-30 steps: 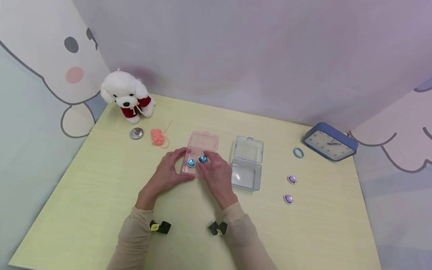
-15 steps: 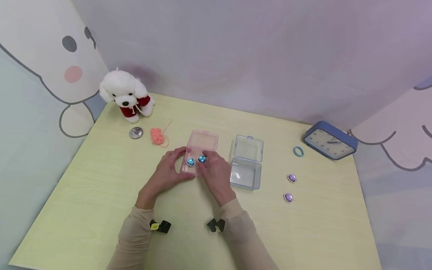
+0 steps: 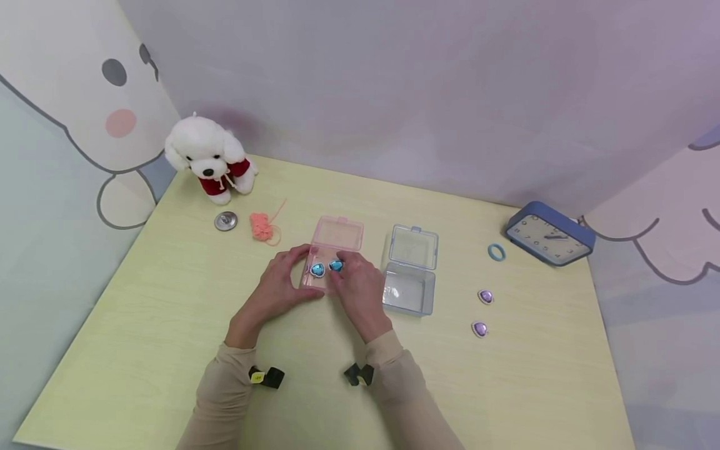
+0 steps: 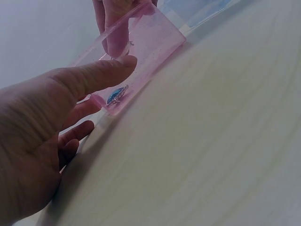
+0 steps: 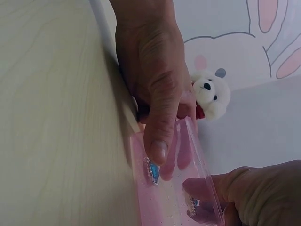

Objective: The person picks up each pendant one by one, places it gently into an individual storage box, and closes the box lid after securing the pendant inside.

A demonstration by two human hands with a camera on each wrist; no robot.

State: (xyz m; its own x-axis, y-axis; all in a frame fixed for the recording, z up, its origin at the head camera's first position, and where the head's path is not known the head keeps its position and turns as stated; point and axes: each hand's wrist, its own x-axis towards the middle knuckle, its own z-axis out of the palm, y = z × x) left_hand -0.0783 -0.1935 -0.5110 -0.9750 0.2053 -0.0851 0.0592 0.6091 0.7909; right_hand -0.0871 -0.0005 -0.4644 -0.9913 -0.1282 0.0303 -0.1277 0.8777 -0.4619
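Your left hand [image 3: 274, 289] grips the pink box [image 3: 324, 254], your right hand [image 3: 361, 290] pinches 1 blue gem [image 3: 335, 265] inside, another gem [image 3: 317, 270] lies just left of that pinch; placing seems underway, next calling for gentle release.

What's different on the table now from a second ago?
Nothing that I can see. The left hand still holds the pink box, the right hand still pinches one blue gem inside it, and the other blue gem stayed beside it. The purple gems haven't moved.
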